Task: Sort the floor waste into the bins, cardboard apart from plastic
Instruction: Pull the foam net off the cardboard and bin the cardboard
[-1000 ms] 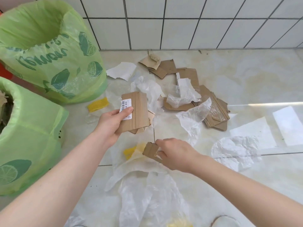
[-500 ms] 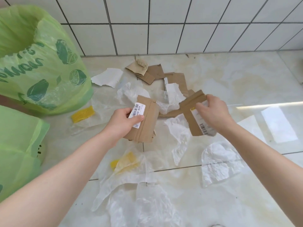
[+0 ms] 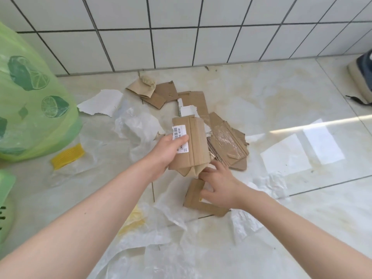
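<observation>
My left hand (image 3: 167, 152) grips a stack of brown cardboard pieces (image 3: 196, 146) with a barcode label, held above the floor. Just below it, my right hand (image 3: 220, 185) holds a flat L-shaped cardboard piece (image 3: 194, 199) low over the floor, its fingertips touching the bottom of the stack. More cardboard scraps (image 3: 229, 146) lie beyond, some under clear tape, and others (image 3: 161, 92) lie near the wall. Crumpled clear plastic film (image 3: 138, 127) lies left of the stack, and more plastic film (image 3: 167, 234) is spread under my arms. Two green-bagged bins stand at the left, one far (image 3: 30, 109) and one near (image 3: 7, 200).
A torn white sheet (image 3: 100, 103) and a yellow scrap (image 3: 67, 156) lie near the far bin. White sheets (image 3: 285, 156) and crumpled plastic (image 3: 269, 184) lie on the floor at right. A shoe (image 3: 362, 77) is at the right edge. The tiled wall (image 3: 181, 37) bounds the far side.
My right hand has come down and left from the cardboard pile with its L-shaped piece, ending under the left hand's stack. The view has shifted right, pushing the bins toward the edge.
</observation>
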Demonstrator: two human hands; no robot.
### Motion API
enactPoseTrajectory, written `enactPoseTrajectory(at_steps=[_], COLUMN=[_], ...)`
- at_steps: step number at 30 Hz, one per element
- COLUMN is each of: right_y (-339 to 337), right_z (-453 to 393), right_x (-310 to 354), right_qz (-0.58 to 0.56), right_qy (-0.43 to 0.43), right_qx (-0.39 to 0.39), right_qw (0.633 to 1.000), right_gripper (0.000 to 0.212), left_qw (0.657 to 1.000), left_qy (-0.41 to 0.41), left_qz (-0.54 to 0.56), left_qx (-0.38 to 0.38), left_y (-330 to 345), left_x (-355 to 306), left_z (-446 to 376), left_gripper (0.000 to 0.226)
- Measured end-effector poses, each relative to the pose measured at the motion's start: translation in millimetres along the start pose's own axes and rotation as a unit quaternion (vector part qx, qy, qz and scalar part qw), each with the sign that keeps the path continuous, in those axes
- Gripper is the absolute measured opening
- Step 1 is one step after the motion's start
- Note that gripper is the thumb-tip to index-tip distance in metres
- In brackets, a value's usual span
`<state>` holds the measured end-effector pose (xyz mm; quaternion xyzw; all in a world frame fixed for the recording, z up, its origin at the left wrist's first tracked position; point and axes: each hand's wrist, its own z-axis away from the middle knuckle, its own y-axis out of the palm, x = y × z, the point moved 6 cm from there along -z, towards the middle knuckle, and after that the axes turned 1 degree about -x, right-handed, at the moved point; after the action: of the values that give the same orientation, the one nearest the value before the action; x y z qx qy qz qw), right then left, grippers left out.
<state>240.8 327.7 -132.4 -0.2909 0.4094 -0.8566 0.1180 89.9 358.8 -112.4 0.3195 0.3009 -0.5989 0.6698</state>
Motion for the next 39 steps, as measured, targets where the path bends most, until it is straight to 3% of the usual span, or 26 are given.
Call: enactPoseTrajectory(at_steps=[2,4,8,12,18,23,28,33,37,39], right_y=[-6.8,-24.9,-63.2,-69.1,-54.9,-49.1,-50.8,-52.3,-52.5,-54.5], right_z=[-0.3,-4.5,-7.8,-18.6,-34.4,-35.8,-30.9,-29.1,-26.3,-22.3], right_x=[-2.9,-20.5,-71.0,-98.9,-100.9,-95.4,-94.6,-95.2,-93.4,-93.4], right_qz=[-0.031,-0.051,-0.143,-0.106,-0.057,-0.039,-0.048,-0.072,-0.071,-0.066], right_qy=[-0.008,0.046,0.205,0.274,0.285,0.28,0.3,0.291,0.271,0.264], right_qx=[-0.011,-0.059,-0.176,-0.162,-0.135,-0.156,-0.187,-0.181,-0.162,-0.157], right_qw=[0.999,0.996,0.952,0.942,0.947,0.947,0.934,0.937,0.946,0.949], right_gripper=[0.058,0.059,0.022,0.028,0.04,0.053,0.051,0.043,0.042,0.036], left_qw=[1.0,1.0,0.993,0.984,0.985,0.912,0.927,0.938,0.852,0.83], left_qy=[-0.009,0.002,0.023,0.048,0.086,0.222,0.137,0.127,0.094,0.079], left_qz=[0.019,0.022,0.08,0.107,-0.097,-0.339,-0.342,-0.319,-0.514,-0.552], left_qx=[0.0,-0.017,-0.087,-0.136,-0.113,-0.064,0.071,0.051,0.023,0.016], left_y=[1.9,-2.6,-34.4,-65.9,-42.8,0.5,31.6,24.0,0.8,-4.5], left_x=[-1.6,-8.9,-28.3,-35.2,-8.6,-13.0,4.8,7.2,13.1,15.2], left_z=[-9.1,-19.1,-36.0,-44.8,-36.9,-20.7,-19.2,-35.2,-55.0,-56.9], left_gripper=[0.016,0.017,0.013,0.017,0.01,0.025,0.029,0.026,0.039,0.041])
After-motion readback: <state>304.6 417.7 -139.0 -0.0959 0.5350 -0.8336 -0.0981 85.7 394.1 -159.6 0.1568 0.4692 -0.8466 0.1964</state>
